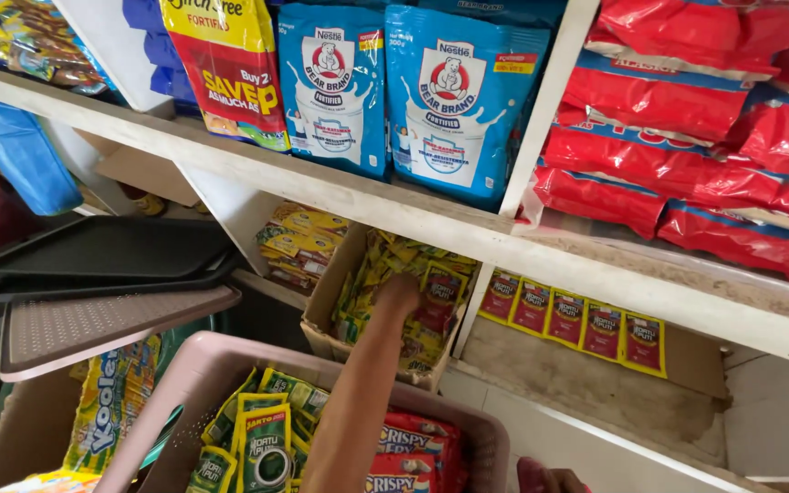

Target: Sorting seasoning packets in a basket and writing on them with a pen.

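White wooden shelves fill the scene in front of you, with blue milk-powder bags on the upper left level and red packs stacked at right. Near you sits a pink basket holding green sachets. Your left hand reaches far into a cardboard box on the lower shelf, resting on the yellow sachets packed inside; its grip is hidden. Your right hand barely shows at the near edge, so you cannot tell whether it is closed.
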